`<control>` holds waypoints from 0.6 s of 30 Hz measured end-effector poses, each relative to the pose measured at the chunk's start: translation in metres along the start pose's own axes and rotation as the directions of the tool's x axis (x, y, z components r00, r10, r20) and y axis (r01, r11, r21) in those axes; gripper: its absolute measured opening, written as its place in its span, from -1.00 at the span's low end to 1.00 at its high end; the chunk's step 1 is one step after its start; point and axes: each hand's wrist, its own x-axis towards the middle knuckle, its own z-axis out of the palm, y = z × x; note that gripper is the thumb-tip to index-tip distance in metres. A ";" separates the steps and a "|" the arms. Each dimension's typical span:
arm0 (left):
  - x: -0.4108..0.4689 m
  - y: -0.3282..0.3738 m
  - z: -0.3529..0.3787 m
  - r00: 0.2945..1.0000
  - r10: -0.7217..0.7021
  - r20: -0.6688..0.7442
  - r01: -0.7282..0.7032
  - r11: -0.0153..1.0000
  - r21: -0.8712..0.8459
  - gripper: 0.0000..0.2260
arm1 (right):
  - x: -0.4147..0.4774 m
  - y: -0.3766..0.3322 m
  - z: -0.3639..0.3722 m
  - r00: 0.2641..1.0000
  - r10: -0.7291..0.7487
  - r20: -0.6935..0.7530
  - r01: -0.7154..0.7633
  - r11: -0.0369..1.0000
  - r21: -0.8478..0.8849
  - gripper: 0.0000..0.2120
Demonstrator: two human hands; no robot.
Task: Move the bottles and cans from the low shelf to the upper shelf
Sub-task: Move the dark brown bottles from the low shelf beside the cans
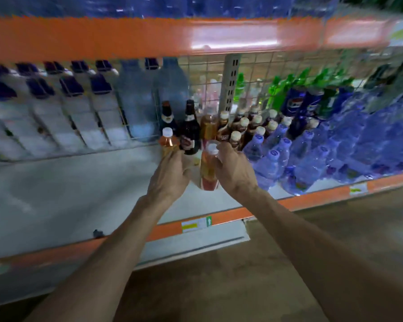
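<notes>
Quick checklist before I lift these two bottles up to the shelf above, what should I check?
1. Left hand grips the left amber bottle: ok.
2. Right hand grips the front amber bottle near its top: ok.
3. White caps in place on both bottles: ok.
4. Room to lift past the dark bottle, which stands close behind the two: cannot tell.
5. Free spot on the upper shelf: cannot tell; only blurred blue packs show above its orange edge.
</notes>
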 end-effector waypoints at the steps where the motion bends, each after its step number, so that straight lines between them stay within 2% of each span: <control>1: 0.001 0.000 -0.004 1.000 -0.013 0.009 0.013 1.000 0.006 -0.72 | 0.001 -0.001 -0.001 1.000 0.010 0.014 -0.010 1.000 -0.002 -0.70; 4: 0.010 0.002 -0.022 1.000 -0.028 0.012 0.028 0.999 0.034 -0.81 | 0.012 -0.006 -0.008 0.999 0.012 0.032 -0.013 1.000 0.026 -0.72; 7: 0.034 -0.004 -0.033 0.998 -0.016 -0.063 0.020 0.998 0.061 -0.71 | 0.039 -0.009 -0.006 1.000 -0.031 0.004 0.031 0.999 0.037 -0.77; 10: 0.062 -0.012 -0.034 0.995 -0.029 -0.095 0.035 0.998 0.056 -0.70 | 0.068 -0.012 0.002 0.997 -0.068 -0.021 0.069 0.995 0.066 -0.72; 18: 0.142 -0.022 -0.026 0.993 -0.032 -0.111 0.043 0.994 0.103 -0.70 | 0.144 -0.005 0.032 0.999 0.029 0.022 -0.031 0.994 0.107 -0.81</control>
